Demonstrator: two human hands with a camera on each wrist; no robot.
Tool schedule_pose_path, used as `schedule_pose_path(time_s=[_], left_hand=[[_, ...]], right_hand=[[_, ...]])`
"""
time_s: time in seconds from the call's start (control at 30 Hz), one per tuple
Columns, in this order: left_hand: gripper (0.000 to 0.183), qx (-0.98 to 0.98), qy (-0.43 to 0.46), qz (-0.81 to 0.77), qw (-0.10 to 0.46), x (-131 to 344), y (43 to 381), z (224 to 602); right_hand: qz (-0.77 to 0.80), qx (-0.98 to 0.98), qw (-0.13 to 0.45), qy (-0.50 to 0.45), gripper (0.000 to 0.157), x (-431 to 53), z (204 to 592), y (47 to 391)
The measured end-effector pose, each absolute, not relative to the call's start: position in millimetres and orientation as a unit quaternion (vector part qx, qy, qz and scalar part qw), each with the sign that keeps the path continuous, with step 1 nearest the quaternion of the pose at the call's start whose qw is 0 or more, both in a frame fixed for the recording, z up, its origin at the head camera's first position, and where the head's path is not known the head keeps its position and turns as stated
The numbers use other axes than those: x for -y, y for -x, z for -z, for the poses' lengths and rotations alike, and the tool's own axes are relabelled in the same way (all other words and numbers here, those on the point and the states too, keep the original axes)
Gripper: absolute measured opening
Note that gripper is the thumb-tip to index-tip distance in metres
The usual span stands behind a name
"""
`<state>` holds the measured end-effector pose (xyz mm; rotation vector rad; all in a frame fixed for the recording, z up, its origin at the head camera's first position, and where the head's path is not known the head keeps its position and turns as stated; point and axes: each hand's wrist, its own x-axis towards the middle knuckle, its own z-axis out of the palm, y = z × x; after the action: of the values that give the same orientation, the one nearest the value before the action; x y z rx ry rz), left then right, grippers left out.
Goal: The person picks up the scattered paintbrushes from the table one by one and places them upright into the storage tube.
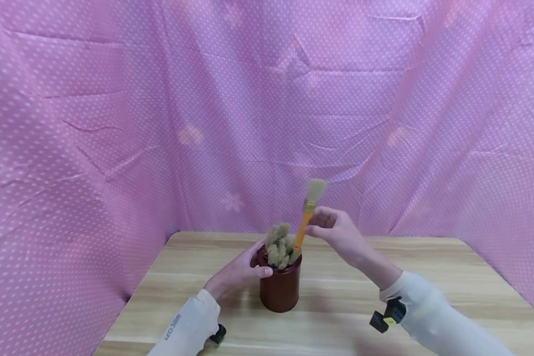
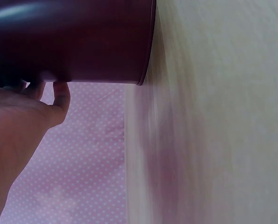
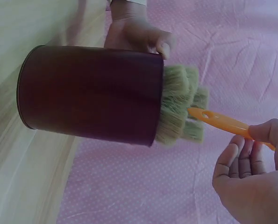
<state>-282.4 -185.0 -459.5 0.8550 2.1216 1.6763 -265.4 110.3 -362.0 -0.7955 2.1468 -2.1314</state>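
A dark red cylindrical can (image 1: 280, 291) stands upright on the wooden table, with several brushes (image 1: 278, 247) in it, their pale bristles pointing up. My left hand (image 1: 240, 268) grips the can's upper side, its thumb at the near rim, as the right wrist view also shows. Between thumb and fingers my right hand (image 1: 338, 233) pinches a paintbrush (image 1: 303, 223) by its orange handle (image 3: 227, 124). That brush is tilted, bristles up, with the handle's holed end just above the other bristles. Whether the handle end touches them I cannot tell.
The light wooden table (image 1: 356, 316) extends around the can. A pink cloth with white dots (image 1: 258, 109) hangs behind the table and along both sides. Small dark devices (image 1: 389, 314) are strapped at the sleeves.
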Motion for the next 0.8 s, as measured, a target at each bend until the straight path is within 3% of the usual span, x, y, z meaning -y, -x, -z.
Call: schedule_pose_path(time_s=[0.27, 0.4, 0.8], left_hand=[[0.086, -0.732, -0.326, -0.58, 0.148, 186.1, 284.5, 459.5], [0.087, -0.738, -0.325, -0.574, 0.145, 185.1, 284.3, 459.3], [0.093, -0.737, -0.295, -0.589, 0.152, 183.7, 276.8, 458.3]], right_hand=[[0.593, -0.757, 0.02, 0.273, 0.024, -95.4, 373.6, 266.5], [0.542, -0.79, -0.006, 0.285, 0.025, -100.1, 380.1, 264.5], [0.592, -0.776, -0.027, 0.215, 0.027, -131.6, 394.4, 259.7]])
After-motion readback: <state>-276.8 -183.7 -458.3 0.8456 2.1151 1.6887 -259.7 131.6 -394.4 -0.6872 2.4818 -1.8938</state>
